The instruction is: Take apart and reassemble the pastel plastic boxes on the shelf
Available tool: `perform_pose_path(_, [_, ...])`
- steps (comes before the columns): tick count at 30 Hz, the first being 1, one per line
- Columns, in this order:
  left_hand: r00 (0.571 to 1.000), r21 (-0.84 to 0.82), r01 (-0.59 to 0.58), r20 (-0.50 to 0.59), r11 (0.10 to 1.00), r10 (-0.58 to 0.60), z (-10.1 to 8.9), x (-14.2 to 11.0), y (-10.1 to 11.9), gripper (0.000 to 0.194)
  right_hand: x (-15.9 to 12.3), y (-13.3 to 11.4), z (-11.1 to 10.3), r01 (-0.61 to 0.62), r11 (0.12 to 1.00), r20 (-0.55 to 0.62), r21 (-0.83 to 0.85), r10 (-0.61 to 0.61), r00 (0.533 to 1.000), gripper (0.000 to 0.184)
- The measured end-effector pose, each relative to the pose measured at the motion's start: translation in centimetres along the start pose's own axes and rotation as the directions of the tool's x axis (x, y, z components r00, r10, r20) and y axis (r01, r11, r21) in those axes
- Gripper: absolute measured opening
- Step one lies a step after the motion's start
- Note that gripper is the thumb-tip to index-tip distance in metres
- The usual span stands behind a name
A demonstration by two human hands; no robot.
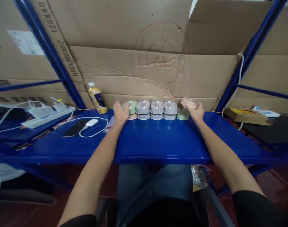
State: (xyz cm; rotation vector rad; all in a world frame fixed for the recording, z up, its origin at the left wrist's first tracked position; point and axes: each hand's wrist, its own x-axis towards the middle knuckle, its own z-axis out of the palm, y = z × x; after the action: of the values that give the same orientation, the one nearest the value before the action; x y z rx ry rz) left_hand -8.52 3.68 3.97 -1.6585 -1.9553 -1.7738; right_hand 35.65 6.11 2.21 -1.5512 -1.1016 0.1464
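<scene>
A row of small clear-topped containers stands along the back of the table, in stacks of two. My left hand [121, 112] is closed about the left end, its thumb against a green container [132, 107] that sits on a pink container [132, 116]. Three grey stacks follow: the left one [143, 108], the middle one [156, 108] and the right one [170, 108]. At the right end is a single green container [183, 114]. Just above it, tilted, my right hand [197, 111] grips another pink container [189, 103], partly hidden by the fingers.
The blue table [158, 142] backs onto a cardboard wall [106, 66]. To the left are a yellow bottle [98, 99], a black phone [75, 128], a white charger with cable [91, 123] and a power strip [48, 117]. An open cardboard box [247, 116] lies to the right.
</scene>
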Motion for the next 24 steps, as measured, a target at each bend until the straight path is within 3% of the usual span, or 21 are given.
perform_pose_path(3, [0.945,-0.050,-0.325,-0.040,0.944,0.323,-0.1,-1.5,2.1,0.031,1.0,-0.8,-1.8,0.091,0.977,-0.044,0.192,-0.084,0.995,0.086])
perform_pose_path(5, [0.889,-0.178,-0.432,0.081,0.884,0.451,0.1,-3.0,3.5,0.026,0.7,-2.0,-2.9,0.163,0.928,0.094,0.334,-0.205,0.974,0.077])
perform_pose_path(6, [0.855,-0.272,-0.435,0.176,0.858,0.489,0.3,-3.7,4.0,0.029,0.1,-2.8,-3.4,0.172,0.904,0.217,0.392,-0.272,0.937,0.074])
perform_pose_path(7, [0.815,-0.379,-0.386,0.287,0.841,0.504,0.6,-4.5,4.4,0.038,-0.8,-3.5,-3.7,0.167,0.884,0.355,0.436,-0.340,0.871,0.072])
perform_pose_path(10, [0.644,-0.567,-0.087,0.596,0.819,0.480,1.3,-6.5,4.3,0.087,-4.5,-5.3,-3.2,0.142,0.876,0.704,0.462,-0.459,0.542,0.076])
perform_pose_path(12, [0.527,-0.564,0.038,0.713,0.825,0.463,1.5,-7.3,3.8,0.110,-7.0,-5.9,-2.0,0.134,0.878,0.803,0.459,-0.474,0.361,0.083])
perform_pose_path(14, [0.451,-0.532,0.066,0.770,0.844,0.450,1.5,-7.9,3.4,0.118,-8.8,-6.0,-0.8,0.124,0.879,0.845,0.460,-0.476,0.244,0.090])
perform_pose_path(16, [0.424,-0.502,0.021,0.788,0.865,0.447,1.4,-8.3,3.2,0.118,-9.5,-5.6,0.1,0.124,0.878,0.861,0.463,-0.478,0.174,0.097])
perform_pose_path(19, [0.448,-0.461,-0.119,0.766,0.880,0.462,1.3,-8.8,3.6,0.117,-9.2,-5.0,0.2,0.213,0.869,0.872,0.446,-0.476,0.118,0.102])
perform_pose_path(21, [0.476,-0.423,-0.198,0.747,0.884,0.464,1.3,-9.4,4.1,0.117,-8.8,-4.9,-0.1,0.323,0.855,0.880,0.406,-0.461,0.115,0.105])
perform_pose_path(24, [0.510,-0.396,-0.245,0.724,0.885,0.465,1.6,-10.3,4.9,0.120,-9.1,-5.4,-0.2,0.480,0.808,0.868,0.341,-0.467,0.169,0.116])
